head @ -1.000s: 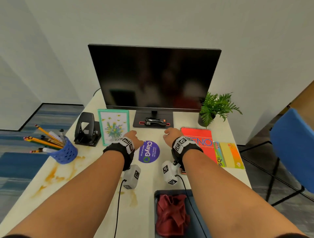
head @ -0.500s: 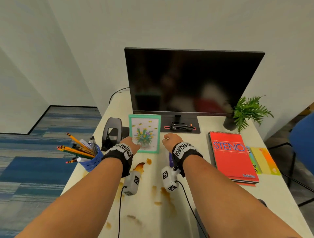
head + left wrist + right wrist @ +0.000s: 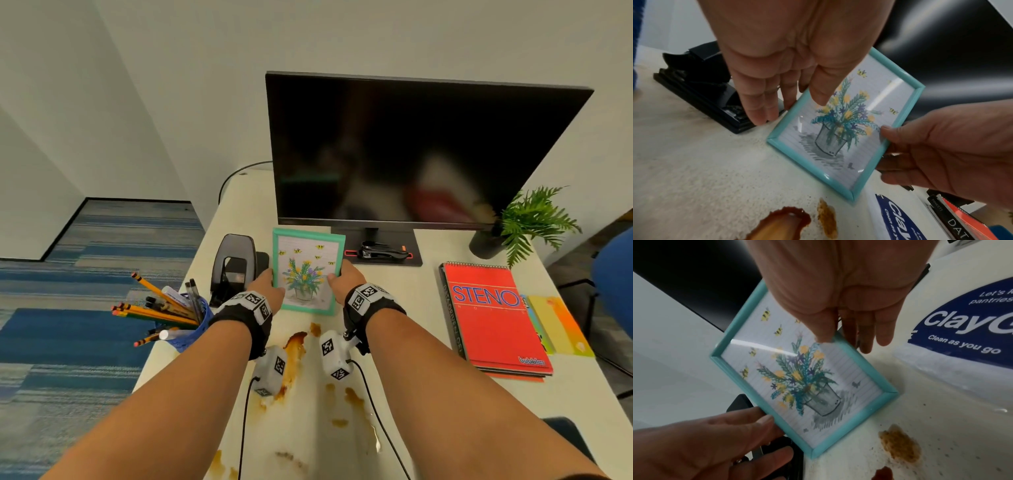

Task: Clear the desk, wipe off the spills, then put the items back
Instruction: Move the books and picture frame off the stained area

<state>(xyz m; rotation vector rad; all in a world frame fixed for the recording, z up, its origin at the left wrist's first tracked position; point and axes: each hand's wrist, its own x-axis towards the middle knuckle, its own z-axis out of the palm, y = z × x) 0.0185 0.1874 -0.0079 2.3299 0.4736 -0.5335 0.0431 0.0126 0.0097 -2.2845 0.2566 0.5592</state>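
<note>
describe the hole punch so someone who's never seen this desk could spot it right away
Start at the big black monitor and drop to the desk below its left corner. There, left of the teal picture frame, between it and the blue pencil cup, sits the hole punch: the only black, hump-backed lever tool.

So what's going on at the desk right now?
A person is holding the teal-framed flower picture with both hands: the left hand on its left edge, the right hand on its right edge, thumbs on the glass. It sits beside the black hole punch, in front of the dark monitor. Brown spills remain unwiped on the white desk; the red steno notebook and blue pencil cup are not yet cleared.
</note>
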